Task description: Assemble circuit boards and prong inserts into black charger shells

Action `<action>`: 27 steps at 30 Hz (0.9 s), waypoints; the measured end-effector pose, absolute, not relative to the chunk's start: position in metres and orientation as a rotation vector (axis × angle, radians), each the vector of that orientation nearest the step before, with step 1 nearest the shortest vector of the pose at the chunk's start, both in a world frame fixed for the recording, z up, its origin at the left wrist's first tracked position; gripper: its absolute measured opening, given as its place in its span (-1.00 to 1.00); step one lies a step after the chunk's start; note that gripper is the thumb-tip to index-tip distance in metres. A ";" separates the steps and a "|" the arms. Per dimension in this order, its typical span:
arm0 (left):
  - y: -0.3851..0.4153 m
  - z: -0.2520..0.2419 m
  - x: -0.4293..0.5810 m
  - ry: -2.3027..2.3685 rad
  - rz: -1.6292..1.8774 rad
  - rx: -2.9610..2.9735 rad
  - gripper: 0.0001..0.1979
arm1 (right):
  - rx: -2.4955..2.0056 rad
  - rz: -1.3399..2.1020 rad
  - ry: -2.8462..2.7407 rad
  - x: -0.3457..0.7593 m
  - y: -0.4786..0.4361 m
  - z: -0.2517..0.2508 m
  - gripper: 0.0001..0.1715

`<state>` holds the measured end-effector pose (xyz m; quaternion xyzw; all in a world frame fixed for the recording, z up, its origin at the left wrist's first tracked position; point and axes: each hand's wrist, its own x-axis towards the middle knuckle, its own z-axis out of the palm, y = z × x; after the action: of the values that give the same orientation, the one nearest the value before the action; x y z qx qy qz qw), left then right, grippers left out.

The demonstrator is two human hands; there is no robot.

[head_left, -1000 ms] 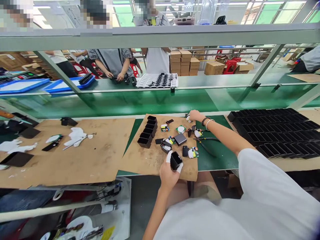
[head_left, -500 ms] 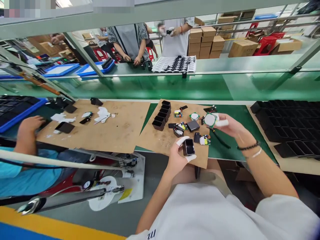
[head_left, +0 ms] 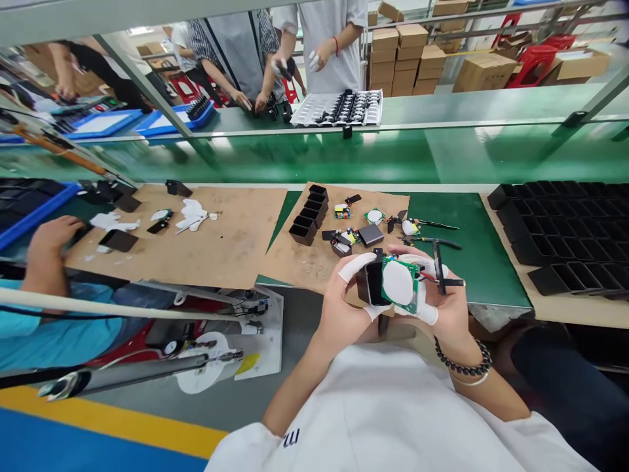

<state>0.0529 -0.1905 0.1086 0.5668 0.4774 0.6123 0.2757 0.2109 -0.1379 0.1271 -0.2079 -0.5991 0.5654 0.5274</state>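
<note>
My left hand (head_left: 339, 305), with white finger covers, is closed around a small black box housing (head_left: 370, 283), whose open side faces up and right. In my right hand (head_left: 448, 308), also wearing finger covers, is a green circuit board (head_left: 400, 285) with a white round pad. Red and black wires run from the board to a black flat end piece (head_left: 439, 267) at my right fingers. The board is tilted at the housing's opening; whether its edge is inside cannot be made out. Behind my hands lie a dark grey box (head_left: 370, 235) and another padded board (head_left: 375, 216).
A row of black housings (head_left: 309, 215) stands on the brown board. Pliers (head_left: 437, 242) lie on the green mat. Many black housings (head_left: 565, 229) fill the right side. A co-worker's hand (head_left: 52, 239) rests at left. Co-workers stand across the bench behind a white tray (head_left: 339, 108).
My right hand has come left and toward me with the padded circuit board, which is now at the housing in my left hand. The view has shifted slightly.
</note>
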 end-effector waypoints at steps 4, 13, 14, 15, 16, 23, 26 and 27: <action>-0.191 0.115 0.057 1.205 1.699 1.540 -0.33 | -0.487 1.397 -1.423 0.210 -0.141 0.125 -0.44; -0.196 0.129 0.060 1.304 1.635 1.628 -0.37 | -0.471 1.434 -1.404 0.211 -0.142 0.123 -0.47; -0.197 0.131 0.061 1.321 1.629 1.631 -0.37 | -0.486 1.444 -1.401 0.212 -0.142 0.124 -0.46; -0.197 0.133 0.062 1.333 1.627 1.632 -0.37 | -0.503 1.451 -1.394 0.213 -0.143 0.125 -0.46; -0.198 0.134 0.063 1.340 1.625 1.633 -0.36 | -0.518 1.453 -1.387 0.214 -0.143 0.125 -0.45; -0.199 0.143 0.066 1.236 1.622 1.698 -0.38 | -0.548 1.441 -1.369 0.221 -0.149 0.129 -0.44; -0.202 0.148 0.065 1.263 1.581 1.734 -0.41 | -0.566 1.460 -1.351 0.224 -0.153 0.136 -0.42; -0.202 0.149 0.066 1.271 1.581 1.738 -0.41 | -0.569 1.455 -1.349 0.224 -0.154 0.138 -0.42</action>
<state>0.0656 -0.2024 0.1491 0.6326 0.4628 0.5757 0.2328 0.2236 -0.1542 0.1384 -0.2365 -0.5609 0.6049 0.5133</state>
